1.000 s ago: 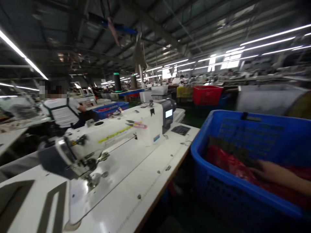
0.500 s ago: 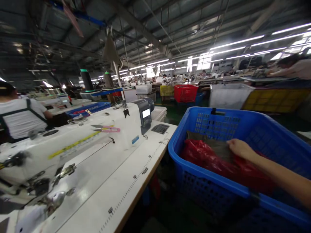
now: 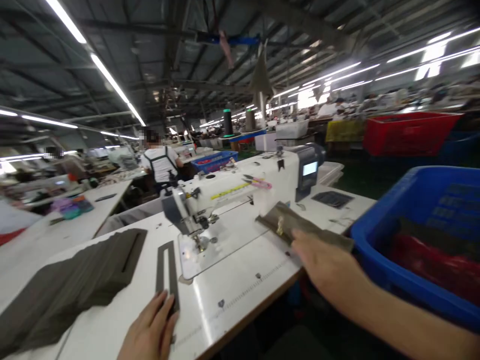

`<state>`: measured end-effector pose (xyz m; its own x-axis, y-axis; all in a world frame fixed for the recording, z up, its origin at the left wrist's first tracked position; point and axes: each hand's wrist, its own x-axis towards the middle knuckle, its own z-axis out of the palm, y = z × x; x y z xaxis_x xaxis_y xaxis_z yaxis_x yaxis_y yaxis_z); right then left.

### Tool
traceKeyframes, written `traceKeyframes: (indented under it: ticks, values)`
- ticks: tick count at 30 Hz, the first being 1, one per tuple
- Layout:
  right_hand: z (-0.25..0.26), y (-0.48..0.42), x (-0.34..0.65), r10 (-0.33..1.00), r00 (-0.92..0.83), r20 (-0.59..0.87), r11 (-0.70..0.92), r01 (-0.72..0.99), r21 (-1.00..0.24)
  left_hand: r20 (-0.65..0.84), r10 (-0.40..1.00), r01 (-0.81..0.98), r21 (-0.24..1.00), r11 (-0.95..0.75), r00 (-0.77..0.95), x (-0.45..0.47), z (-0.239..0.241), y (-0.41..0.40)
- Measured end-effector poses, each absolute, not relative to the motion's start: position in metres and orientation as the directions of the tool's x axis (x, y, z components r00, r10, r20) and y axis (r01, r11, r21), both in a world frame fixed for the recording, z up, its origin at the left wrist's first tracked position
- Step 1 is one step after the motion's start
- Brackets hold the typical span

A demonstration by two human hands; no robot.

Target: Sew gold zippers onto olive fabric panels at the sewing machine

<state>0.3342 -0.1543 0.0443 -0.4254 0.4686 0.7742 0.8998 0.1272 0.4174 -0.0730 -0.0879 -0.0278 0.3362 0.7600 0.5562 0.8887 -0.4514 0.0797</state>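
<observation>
My right hand (image 3: pixel 324 265) grips a folded piece of olive-brown fabric (image 3: pixel 307 227) over the sewing table (image 3: pixel 232 295), between the sewing machine (image 3: pixel 277 172) and the basket. A small yellowish patch shows on that cloth; what it is I cannot tell. Near the table's front edge, my left hand (image 3: pixel 152 327) lies with fingers stretched out, touching the lower end of a flat grey slotted strip (image 3: pixel 162 262). The strip lies left of the needle area. Farther left rests a stack of olive-brown fabric pieces (image 3: pixel 86 270).
At the right stands a blue plastic basket (image 3: pixel 375 240) with a red plastic bag (image 3: pixel 431 260) inside. Pink-handled thread snips (image 3: pixel 260 184) lie on the machine arm. A co-worker (image 3: pixel 161 160) is beyond the machine. A red bin (image 3: pixel 407 134) stands farther back.
The view has turned left, bringing the fabric stack and my left hand into sight. My right hand has left the blue basket and carried an olive-brown fabric piece over the table.
</observation>
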Motion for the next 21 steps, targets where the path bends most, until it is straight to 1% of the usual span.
traceKeyframes:
  ticks: [1, 3, 5, 6, 7, 10, 12, 15, 18, 21]
  values:
    - [0.027, -0.145, 0.305, 0.461, -0.444, 0.768, 0.206, 0.896, 0.394, 0.532, 0.761, 0.89, 0.03, -0.455, 0.372, -0.072, -0.025, -0.095]
    - [0.002, -0.135, 0.268, 0.468, -0.46, 0.754, 0.329, 0.883, 0.335, 0.543, 0.731, 0.882, -0.036, -0.47, 0.413, -0.065, -0.018, -0.109]
    - [-0.005, -0.128, 0.263, 0.515, -0.474, 0.714, 0.489, 0.847, 0.209, 0.534, 0.692, 0.842, -0.075, -0.534, 0.487, -0.053, -0.011, -0.119]
    - [-0.003, -0.125, 0.27, 0.547, -0.477, 0.688, 0.539, 0.829, 0.146, 0.536, 0.659, 0.81, -0.081, -0.581, 0.527, -0.046, -0.008, -0.122]
    - [0.001, -0.121, 0.28, 0.56, -0.455, 0.692, 0.551, 0.829, 0.099, 0.518, 0.644, 0.779, -0.072, -0.623, 0.562, -0.037, -0.005, -0.124]
    - [0.01, -0.111, 0.313, 0.612, -0.375, 0.697, 0.52, 0.854, 0.003, 0.522, 0.606, 0.706, 0.01, -0.708, 0.6, -0.006, 0.004, -0.118]
    - [0.007, -0.11, 0.323, 0.668, -0.372, 0.645, 0.541, 0.838, -0.076, 0.522, 0.618, 0.687, 0.081, -0.722, 0.588, 0.018, 0.01, -0.108]
    - [-0.004, -0.115, 0.316, 0.73, -0.389, 0.562, 0.573, 0.796, -0.192, 0.41, 0.65, 0.663, 0.134, -0.737, 0.64, 0.052, 0.023, -0.09]
    - [-0.011, -0.118, 0.299, 0.725, -0.435, 0.534, 0.618, 0.754, -0.224, 0.238, 0.637, 0.612, 0.175, -0.771, 0.734, 0.076, 0.034, -0.076]
    - [-0.009, -0.114, 0.291, 0.686, -0.502, 0.526, 0.669, 0.719, -0.186, 0.132, 0.566, 0.542, 0.184, -0.82, 0.814, 0.092, 0.039, -0.069]
